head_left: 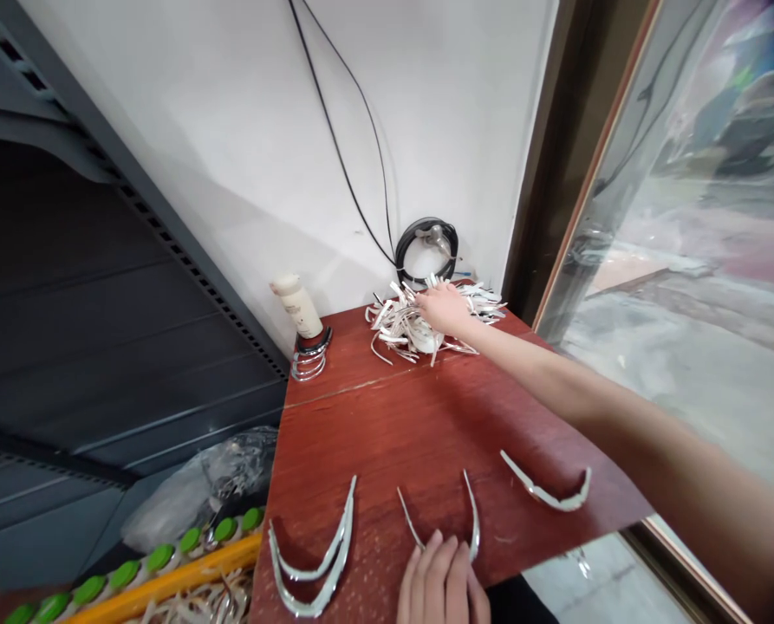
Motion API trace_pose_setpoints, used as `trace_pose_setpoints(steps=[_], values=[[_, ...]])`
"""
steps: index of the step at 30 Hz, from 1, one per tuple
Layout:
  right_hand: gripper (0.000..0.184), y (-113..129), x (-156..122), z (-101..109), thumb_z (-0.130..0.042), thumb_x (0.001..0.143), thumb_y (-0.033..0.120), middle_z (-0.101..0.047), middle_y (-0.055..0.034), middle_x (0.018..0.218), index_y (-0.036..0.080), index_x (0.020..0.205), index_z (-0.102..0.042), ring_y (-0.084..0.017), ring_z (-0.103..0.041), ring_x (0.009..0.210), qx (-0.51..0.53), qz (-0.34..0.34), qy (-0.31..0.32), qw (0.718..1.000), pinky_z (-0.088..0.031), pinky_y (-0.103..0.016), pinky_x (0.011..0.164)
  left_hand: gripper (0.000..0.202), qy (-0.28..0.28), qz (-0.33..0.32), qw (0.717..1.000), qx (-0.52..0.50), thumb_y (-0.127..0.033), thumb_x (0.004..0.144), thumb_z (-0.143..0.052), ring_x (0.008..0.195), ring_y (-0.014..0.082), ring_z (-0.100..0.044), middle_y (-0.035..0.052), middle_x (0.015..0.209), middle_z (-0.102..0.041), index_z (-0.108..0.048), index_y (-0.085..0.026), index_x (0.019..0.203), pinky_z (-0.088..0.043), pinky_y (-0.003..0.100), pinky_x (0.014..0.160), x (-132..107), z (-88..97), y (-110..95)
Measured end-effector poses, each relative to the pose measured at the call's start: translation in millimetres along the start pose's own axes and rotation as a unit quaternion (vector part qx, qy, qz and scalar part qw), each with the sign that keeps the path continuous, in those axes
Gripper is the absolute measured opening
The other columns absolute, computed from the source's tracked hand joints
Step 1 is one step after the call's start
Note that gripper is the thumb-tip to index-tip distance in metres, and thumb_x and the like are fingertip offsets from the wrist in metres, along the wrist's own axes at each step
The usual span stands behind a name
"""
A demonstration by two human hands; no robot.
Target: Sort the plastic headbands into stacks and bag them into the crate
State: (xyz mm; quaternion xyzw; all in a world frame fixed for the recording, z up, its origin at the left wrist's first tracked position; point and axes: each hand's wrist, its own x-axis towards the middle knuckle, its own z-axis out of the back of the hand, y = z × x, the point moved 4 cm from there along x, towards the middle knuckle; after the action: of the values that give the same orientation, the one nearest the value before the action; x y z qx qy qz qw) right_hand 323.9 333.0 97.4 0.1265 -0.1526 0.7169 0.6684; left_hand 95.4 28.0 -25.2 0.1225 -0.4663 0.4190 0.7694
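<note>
My left hand (444,582) is at the near edge of the red-brown tabletop (387,425), fingers close together over the middle of a U-shaped silver strip (472,511), whose two ends stick out. At the far end, my right hand (445,308) is in a tangled pile of white and silver strips (400,325). Its fingers curl in among the strips; the fingertips are partly hidden. Left of my left hand lie nested curved silver strips (315,576). Another curved strip (546,496) lies to the right.
A cream bottle (300,308) stands by shiny curved pieces (309,364) at the far left corner. A black cable coil (402,247) leans against the wall. Dark shelving (100,286) flanks the left, above green-capped containers (159,556) and a yellow bar (165,585). Glass (673,286) borders the right.
</note>
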Motion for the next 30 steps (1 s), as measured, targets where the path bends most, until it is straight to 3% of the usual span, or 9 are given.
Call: trace_pose_setpoints(steps=[5, 9, 16, 19, 22, 25, 28, 30], values=[[0.027, -6, 12, -6, -0.052, 0.095, 0.032, -0.069, -0.0175, 0.108, 0.018, 0.105, -0.073, -0.033, -0.053, 0.108, 0.003, 0.02, 0.041, 0.999, -0.031, -0.044, 0.09, 0.029, 0.016, 0.012, 1.0, -0.007, -0.005, 0.081, -0.055, 0.087, 0.0173, -0.074, 0.0005, 0.085, -0.077, -0.07, -0.024, 0.097, -0.052, 0.03, 0.091, 0, 1.1, -1], [0.021, -8, 20, 3, -0.06, 0.092, 0.031, -0.068, -0.0147, 0.107, 0.02, 0.099, -0.076, -0.031, -0.054, 0.105, 0.015, 0.015, 0.038, 0.999, -0.034, -0.041, 0.088, 0.029, 0.018, 0.012, 1.0, -0.013, -0.007, 0.082, -0.055, 0.089, 0.0186, -0.073, 0.002, 0.088, -0.077, -0.07, -0.024, 0.101, -0.053, 0.032, 0.091, 1, 3.6, -1], [0.034, -10, 7, 48, -0.045, 0.099, 0.032, -0.067, -0.0149, 0.107, 0.013, 0.105, -0.073, -0.027, -0.057, 0.099, 0.042, 0.013, -0.036, 0.998, -0.038, -0.038, 0.085, 0.026, -0.002, 0.043, 0.998, -0.043, -0.007, 0.087, -0.053, 0.097, 0.0179, -0.07, 0.0025, 0.092, -0.076, -0.07, -0.021, 0.101, -0.048, 0.033, 0.096, 3, 4.4, -6], [0.036, -19, -4, 75, -0.035, 0.102, 0.028, -0.069, -0.0172, 0.1, 0.01, 0.113, -0.065, -0.027, -0.061, 0.092, 0.014, -0.012, -0.077, 0.997, -0.041, -0.037, 0.08, 0.025, -0.026, 0.042, 0.998, -0.05, -0.008, 0.089, -0.052, 0.098, 0.0172, -0.069, 0.0018, 0.093, -0.075, -0.07, -0.021, 0.1, -0.047, 0.032, 0.096, 6, 6.5, -7], [0.035, -30, -16, 98, -0.035, 0.102, 0.032, -0.07, -0.0171, 0.096, 0.012, 0.12, -0.058, -0.029, -0.063, 0.088, 0.024, -0.061, -0.086, 0.994, -0.043, -0.038, 0.076, 0.023, 0.0, 0.026, 0.999, -0.043, -0.009, 0.091, -0.052, 0.098, 0.0173, -0.069, 0.0017, 0.095, -0.075, -0.069, -0.02, 0.101, -0.048, 0.032, 0.096, 11, 8.9, -8], [0.03, -31, -37, 96, -0.041, 0.101, 0.034, -0.07, -0.0117, 0.091, 0.016, 0.12, -0.056, -0.023, -0.064, 0.075, 0.163, -0.152, 0.002, 0.975, -0.046, -0.032, 0.068, 0.023, 0.017, 0.015, 0.999, -0.033, -0.009, 0.09, -0.053, 0.101, 0.018, -0.069, 0.0017, 0.099, -0.075, -0.068, -0.02, 0.103, -0.047, 0.033, 0.097, 15, 13.0, -10], [0.023, -8, -76, 63, -0.045, 0.098, 0.025, -0.068, -0.0052, 0.083, 0.017, 0.116, -0.055, -0.014, -0.059, 0.055, 0.322, -0.206, 0.179, 0.906, -0.046, -0.025, 0.055, 0.024, 0.029, 0.019, 0.998, -0.048, -0.009, 0.09, -0.054, 0.105, 0.0189, -0.067, 0.0036, 0.104, -0.073, -0.067, -0.019, 0.108, -0.049, 0.034, 0.098, 17, 15.9, -13], [0.016, 14, -106, 40, -0.05, 0.095, 0.02, -0.068, -0.0026, 0.077, 0.017, 0.108, -0.059, -0.011, -0.057, 0.049, 0.355, -0.2, 0.247, 0.879, -0.047, -0.023, 0.051, 0.025, 0.042, 0.032, 0.995, -0.082, -0.011, 0.091, -0.054, 0.11, 0.0197, -0.065, 0.006, 0.109, -0.071, -0.065, -0.019, 0.111, -0.051, 0.035, 0.096, 23, 20.2, -11]])
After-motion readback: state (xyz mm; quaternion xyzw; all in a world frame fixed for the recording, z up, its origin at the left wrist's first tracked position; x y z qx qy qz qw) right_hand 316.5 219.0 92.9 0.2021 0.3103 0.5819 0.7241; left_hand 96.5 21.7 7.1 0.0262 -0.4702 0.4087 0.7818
